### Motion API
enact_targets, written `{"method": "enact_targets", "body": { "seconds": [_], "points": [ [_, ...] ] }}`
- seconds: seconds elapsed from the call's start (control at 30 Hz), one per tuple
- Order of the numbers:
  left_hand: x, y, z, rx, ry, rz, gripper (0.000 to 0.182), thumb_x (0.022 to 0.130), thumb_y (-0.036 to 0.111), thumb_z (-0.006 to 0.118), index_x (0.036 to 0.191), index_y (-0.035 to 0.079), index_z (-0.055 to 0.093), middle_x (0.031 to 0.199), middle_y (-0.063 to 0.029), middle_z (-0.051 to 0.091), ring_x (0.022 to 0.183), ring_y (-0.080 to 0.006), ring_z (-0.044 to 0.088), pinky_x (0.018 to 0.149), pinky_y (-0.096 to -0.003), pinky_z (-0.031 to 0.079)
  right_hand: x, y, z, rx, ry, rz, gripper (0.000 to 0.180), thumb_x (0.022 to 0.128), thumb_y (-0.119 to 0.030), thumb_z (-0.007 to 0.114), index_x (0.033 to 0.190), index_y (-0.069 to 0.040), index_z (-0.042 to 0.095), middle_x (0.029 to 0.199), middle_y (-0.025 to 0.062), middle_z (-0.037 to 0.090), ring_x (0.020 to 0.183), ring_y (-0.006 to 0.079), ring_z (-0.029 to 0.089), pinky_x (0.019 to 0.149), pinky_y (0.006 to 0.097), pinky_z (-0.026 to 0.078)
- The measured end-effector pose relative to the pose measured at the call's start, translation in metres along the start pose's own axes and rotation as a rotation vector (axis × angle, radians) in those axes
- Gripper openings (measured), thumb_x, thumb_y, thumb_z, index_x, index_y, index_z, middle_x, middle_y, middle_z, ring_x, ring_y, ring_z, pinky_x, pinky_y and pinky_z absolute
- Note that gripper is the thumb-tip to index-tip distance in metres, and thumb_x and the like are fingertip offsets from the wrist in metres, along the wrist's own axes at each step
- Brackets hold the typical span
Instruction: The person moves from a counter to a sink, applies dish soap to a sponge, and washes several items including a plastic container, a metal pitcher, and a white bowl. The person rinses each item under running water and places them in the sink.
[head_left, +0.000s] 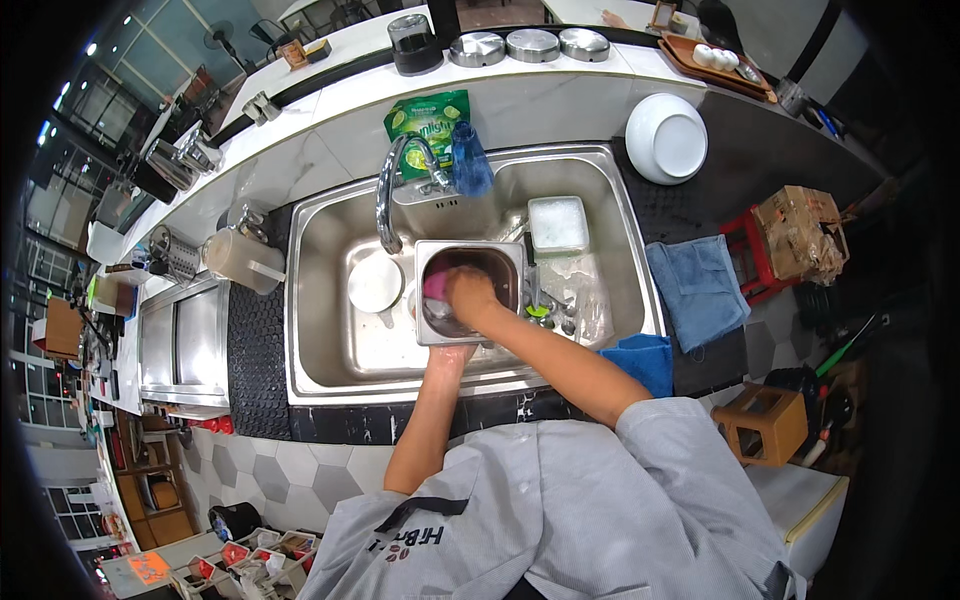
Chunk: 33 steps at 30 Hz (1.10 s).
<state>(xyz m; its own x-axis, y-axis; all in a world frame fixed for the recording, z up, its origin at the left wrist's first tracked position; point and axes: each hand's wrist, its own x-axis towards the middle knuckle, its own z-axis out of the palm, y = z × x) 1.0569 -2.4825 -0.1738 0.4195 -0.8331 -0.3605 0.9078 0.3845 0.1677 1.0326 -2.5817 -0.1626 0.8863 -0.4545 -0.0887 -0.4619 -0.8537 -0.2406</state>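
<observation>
A square stainless steel container (512, 253) is tilted over the middle of the double sink, its opening facing me. My left hand (452, 354) holds it from below; the fingers are hidden beneath the container. Inside it, my right hand (471, 294) grips a pink cloth or sponge (436, 283) against the inner wall. A white round dish (376, 283) lies in the left basin under the chrome faucet (385, 202). In the right basin are a square tub of suds (558, 225), a green-marked utensil (536, 310) and several spoons (568, 328).
A green detergent pouch (420, 112) and a blue cup (471, 169) stand behind the faucet. Blue cloths (697, 289) lie at the right. A white bowl (667, 139) rests upside down at the back right. A plastic pitcher (241, 260) is on the left black mat (257, 360).
</observation>
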Motion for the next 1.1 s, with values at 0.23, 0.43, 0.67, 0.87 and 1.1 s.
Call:
{"method": "enact_targets", "body": {
  "seconds": [0.23, 0.43, 0.67, 0.87, 1.1],
  "points": [
    [-0.002, -0.009, 0.005, 0.009, 0.095, -0.005, 0.068, 0.093, 0.069, 0.042, 0.132, 0.016, 0.058, 0.130, -0.0092, 0.062, 0.122, -0.0314, 0.058, 0.107, -0.0505, 0.045, -0.007, -0.003, -0.027, 0.164, -0.204, -0.165, 0.021, 0.086, -0.017, 0.062, 0.093, -0.003, 0.076, 0.095, 0.0203, 0.074, 0.094, 0.0327, 0.073, 0.081, 0.0417, 0.059],
    [-0.001, -0.007, 0.008, 0.064, 0.075, -0.041, 0.059, 0.095, 0.059, 0.042, 0.131, 0.016, 0.060, 0.131, -0.0092, 0.063, 0.121, -0.0308, 0.059, 0.107, -0.0487, 0.046, -0.001, -0.002, -0.015, 0.233, 0.028, 0.149, 0.021, 0.086, -0.014, 0.062, 0.098, -0.005, 0.076, 0.097, 0.0208, 0.074, 0.093, 0.0375, 0.073, 0.079, 0.0426, 0.059],
    [-0.007, -0.009, 0.015, 0.056, -0.060, -0.029, 0.057, 0.101, 0.053, 0.039, 0.141, 0.015, 0.053, 0.141, -0.0112, 0.057, 0.130, -0.0304, 0.054, 0.114, -0.0472, 0.040, -0.021, 0.007, -0.018, 0.278, 0.031, -0.305, 0.038, 0.087, -0.013, 0.059, 0.123, -0.005, 0.064, 0.111, 0.0185, 0.067, 0.103, 0.0334, 0.068, 0.082, 0.0445, 0.056],
    [-0.013, -0.015, 0.027, 0.001, -0.122, -0.011, 0.071, 0.093, 0.069, 0.039, 0.143, 0.020, 0.051, 0.145, -0.0078, 0.053, 0.136, -0.0295, 0.047, 0.116, -0.0485, 0.035, -0.028, 0.012, -0.021, 0.121, 0.185, -0.353, 0.039, 0.091, -0.013, 0.055, 0.129, -0.007, 0.060, 0.126, 0.0145, 0.057, 0.122, 0.0301, 0.053, 0.098, 0.0497, 0.044],
    [-0.009, 0.004, 0.034, -0.004, -0.069, 0.014, 0.071, 0.091, 0.063, 0.044, 0.141, 0.014, 0.054, 0.143, -0.0118, 0.056, 0.131, -0.0316, 0.052, 0.114, -0.0483, 0.039, -0.021, 0.000, -0.019, -0.252, 0.037, -0.002, 0.041, 0.095, -0.031, 0.053, 0.126, -0.008, 0.067, 0.120, 0.0114, 0.064, 0.118, 0.0268, 0.054, 0.094, 0.0421, 0.039]
  ]
}}
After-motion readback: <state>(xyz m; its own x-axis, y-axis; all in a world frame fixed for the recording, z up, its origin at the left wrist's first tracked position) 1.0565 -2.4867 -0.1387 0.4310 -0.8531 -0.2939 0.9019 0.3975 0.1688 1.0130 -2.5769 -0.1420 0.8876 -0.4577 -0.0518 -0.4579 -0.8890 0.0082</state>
